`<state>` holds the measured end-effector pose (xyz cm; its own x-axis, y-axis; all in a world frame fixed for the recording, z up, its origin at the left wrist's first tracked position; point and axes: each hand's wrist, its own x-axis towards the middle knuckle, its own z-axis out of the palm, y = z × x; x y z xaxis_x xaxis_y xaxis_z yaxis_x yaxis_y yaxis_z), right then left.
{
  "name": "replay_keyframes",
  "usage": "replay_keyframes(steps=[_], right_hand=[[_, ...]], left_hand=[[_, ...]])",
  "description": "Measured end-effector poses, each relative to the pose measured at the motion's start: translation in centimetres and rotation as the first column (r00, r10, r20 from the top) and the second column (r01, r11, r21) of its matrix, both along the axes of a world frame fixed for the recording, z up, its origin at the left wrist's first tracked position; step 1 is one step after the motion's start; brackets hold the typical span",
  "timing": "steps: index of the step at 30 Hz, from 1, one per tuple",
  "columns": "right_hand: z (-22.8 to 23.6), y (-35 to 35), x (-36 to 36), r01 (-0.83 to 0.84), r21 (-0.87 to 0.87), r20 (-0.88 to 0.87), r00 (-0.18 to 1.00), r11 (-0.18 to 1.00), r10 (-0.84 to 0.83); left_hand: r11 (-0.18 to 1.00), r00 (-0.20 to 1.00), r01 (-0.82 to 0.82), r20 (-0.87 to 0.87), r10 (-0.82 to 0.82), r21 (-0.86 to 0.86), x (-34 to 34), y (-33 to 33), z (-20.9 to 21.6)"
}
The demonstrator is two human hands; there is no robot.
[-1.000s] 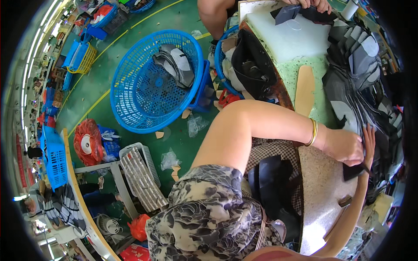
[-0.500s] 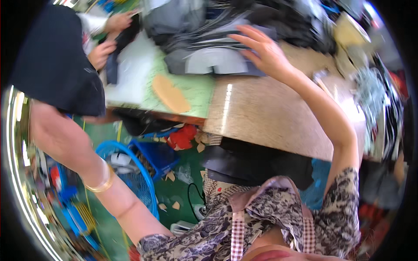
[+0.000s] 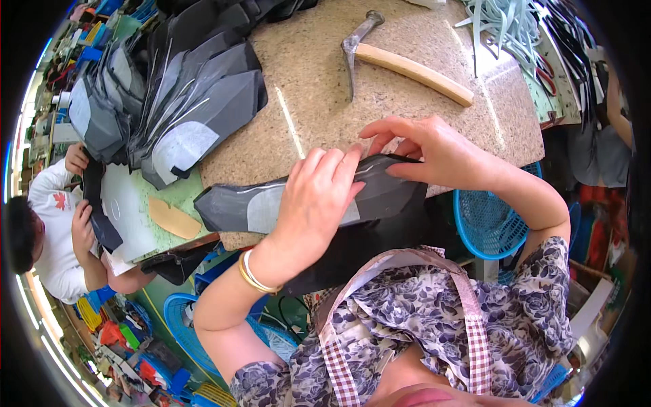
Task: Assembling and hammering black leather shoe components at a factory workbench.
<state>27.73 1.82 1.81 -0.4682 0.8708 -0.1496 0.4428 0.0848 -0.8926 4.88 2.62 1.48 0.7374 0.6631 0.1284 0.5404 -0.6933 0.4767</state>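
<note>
While your left hand (image 3: 319, 193) presses flat and your right hand (image 3: 434, 149) pinches the dark grey-patched flexible panel (image 3: 271, 203) at the speckled stone bench (image 3: 407, 108) edge, it could slide off if your grip loosens.

Left hand (image 3: 317, 200) presses flat on a dark grey shoe-upper piece (image 3: 271, 203) at the speckled surface (image 3: 319, 88) edge; right hand (image 3: 434, 149) pinches its far end. A wooden-handled hammer (image 3: 400, 61) lies beyond, beside stacked grey pieces (image 3: 183, 88).
</note>
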Motion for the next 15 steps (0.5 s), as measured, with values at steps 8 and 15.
replay_keyframes(steps=[8, 15], right_hand=[[-3.2, 9.2, 1.9, -0.181, 0.773, 0.454, 0.827, 0.608, -0.332], [0.1, 9.0, 2.7, 0.132, 0.642, 0.224, 0.91, 0.755, -0.349]], left_hand=[[0.782, 0.984, 0.154, 0.163, -0.068, -0.604, 2.6, 2.6, -0.1], [0.828, 0.936, 0.291, 0.322, -0.142, -0.479, 5.9, 2.6, 0.0]])
